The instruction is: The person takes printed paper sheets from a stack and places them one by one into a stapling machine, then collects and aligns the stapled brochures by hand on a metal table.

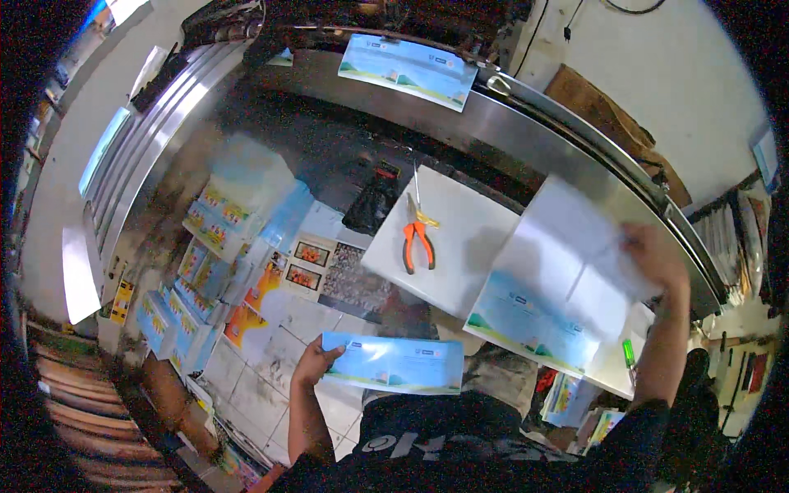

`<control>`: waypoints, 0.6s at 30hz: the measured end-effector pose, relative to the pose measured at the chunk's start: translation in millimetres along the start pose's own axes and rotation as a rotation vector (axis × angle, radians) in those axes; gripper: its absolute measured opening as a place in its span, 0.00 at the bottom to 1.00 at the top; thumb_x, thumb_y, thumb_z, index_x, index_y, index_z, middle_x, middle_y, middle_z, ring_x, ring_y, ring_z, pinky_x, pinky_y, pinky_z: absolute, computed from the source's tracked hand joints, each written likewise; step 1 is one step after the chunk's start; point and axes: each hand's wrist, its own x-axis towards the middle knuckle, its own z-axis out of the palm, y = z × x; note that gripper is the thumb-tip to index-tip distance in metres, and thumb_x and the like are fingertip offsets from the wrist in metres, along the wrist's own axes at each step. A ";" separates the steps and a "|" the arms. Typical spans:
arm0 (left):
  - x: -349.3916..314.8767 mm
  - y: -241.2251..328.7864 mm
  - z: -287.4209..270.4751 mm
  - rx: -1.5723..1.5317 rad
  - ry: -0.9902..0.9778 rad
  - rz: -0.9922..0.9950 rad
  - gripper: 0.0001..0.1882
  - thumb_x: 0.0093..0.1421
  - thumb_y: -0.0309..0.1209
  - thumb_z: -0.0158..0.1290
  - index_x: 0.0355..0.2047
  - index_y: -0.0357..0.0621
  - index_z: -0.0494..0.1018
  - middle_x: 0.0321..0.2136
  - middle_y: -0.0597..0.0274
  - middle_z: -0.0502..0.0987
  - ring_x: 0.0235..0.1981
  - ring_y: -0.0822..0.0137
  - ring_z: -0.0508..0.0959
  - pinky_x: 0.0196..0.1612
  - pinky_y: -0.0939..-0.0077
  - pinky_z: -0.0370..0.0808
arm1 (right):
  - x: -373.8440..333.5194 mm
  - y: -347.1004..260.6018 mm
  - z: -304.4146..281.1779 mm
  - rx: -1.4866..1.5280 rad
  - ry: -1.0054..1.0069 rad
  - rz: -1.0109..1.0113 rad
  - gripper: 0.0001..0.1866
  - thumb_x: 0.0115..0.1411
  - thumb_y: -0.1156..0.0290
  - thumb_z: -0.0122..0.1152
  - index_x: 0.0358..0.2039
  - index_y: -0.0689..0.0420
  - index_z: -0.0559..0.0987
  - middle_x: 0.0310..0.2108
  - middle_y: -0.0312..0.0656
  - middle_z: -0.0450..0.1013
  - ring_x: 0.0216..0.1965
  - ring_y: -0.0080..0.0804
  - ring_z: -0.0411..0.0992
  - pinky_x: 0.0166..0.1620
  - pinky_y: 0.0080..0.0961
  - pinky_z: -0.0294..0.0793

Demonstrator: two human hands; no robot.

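Note:
My left hand (312, 361) is closed on the left end of a long blue printed sheet (394, 363), held in front of my body with its printed side up. At the right, my right hand (649, 256) pinches the edge of a white paper sheet (567, 230), blurred by motion and partly lifted. Below it lies another blue printed sheet (526, 319) with green hills along its lower edge, on the white board (448, 283). Orange-handled pliers (417, 246) rest on that board, left of the paper. How many sheets lie under the white one cannot be seen.
Beside the pliers lies a thin tool with a yellow handle (427, 220). A green-handled tool (629, 353) sits at the board's right end. Another printed sheet (407, 70) rests on the metal machine bar ahead. Stacks of printed sheets (215, 222) stand at the left.

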 end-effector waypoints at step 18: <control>-13.3 -2.1 -2.6 0.027 0.045 -0.002 0.16 0.57 0.30 0.58 0.44 0.38 0.71 0.35 0.63 0.78 0.34 0.72 0.75 0.38 0.76 0.72 | 13.0 -51.9 122.3 -0.054 0.111 0.022 0.21 0.53 0.62 0.62 0.47 0.52 0.74 0.41 0.50 0.74 0.39 0.52 0.73 0.44 0.42 0.73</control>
